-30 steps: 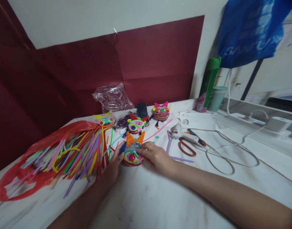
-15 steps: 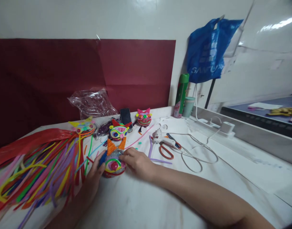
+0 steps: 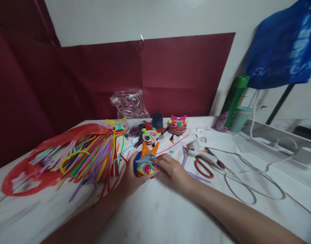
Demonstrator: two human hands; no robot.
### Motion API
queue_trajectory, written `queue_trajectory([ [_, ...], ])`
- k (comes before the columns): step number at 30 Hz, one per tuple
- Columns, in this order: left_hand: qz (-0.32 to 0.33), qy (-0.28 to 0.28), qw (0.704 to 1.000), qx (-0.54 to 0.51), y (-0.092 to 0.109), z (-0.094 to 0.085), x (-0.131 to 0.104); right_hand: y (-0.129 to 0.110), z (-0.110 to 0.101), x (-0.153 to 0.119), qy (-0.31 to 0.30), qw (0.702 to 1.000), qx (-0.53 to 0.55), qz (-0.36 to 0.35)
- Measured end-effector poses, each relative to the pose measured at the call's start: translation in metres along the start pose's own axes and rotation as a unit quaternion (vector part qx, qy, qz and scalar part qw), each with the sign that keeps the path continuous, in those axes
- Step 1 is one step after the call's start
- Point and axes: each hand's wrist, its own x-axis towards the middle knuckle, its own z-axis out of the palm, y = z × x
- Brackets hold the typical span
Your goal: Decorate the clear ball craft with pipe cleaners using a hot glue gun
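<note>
The head is on the table, between both hands, its ears pointing to the far edge. The left hand cups its left side; the right hand touches its right side, fingers bunched narrow (whether they pinch anything, I cannot tell). A purple strip runs crosswise below the ears. Toward the right edge lie scissors and a glue gun; toward the left edge, heaped strips. Just beyond the ears, a red-eared head blocks the way to the phone by the far edge.
</note>
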Motion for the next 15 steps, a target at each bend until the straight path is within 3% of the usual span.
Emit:
queue_trajectory([
  [6, 0.001, 0.019, 1.0, -0.003, -0.001, -0.002, 0.001, 0.03, -0.021, 0.008, 0.062, 0.996, -0.06, 0.013],
  [9, -0.048, 0.063, 0.997, 0.0, 0.0, -0.005, 0.007, 0.05, -0.033, 0.012, 0.03, 0.994, -0.093, 0.043],
  [11, -0.089, 0.11, 0.99, 0.021, 0.0, -0.007, 0.013, 0.061, -0.046, 0.015, -0.018, 0.986, -0.117, 0.121],
  [13, -0.123, 0.142, 0.982, 0.038, -0.001, -0.01, 0.019, 0.07, -0.066, 0.018, -0.013, 0.971, -0.155, 0.181],
  [15, -0.131, 0.135, 0.981, 0.038, -0.003, -0.014, 0.021, 0.079, -0.09, 0.018, -0.005, 0.952, -0.193, 0.236],
])
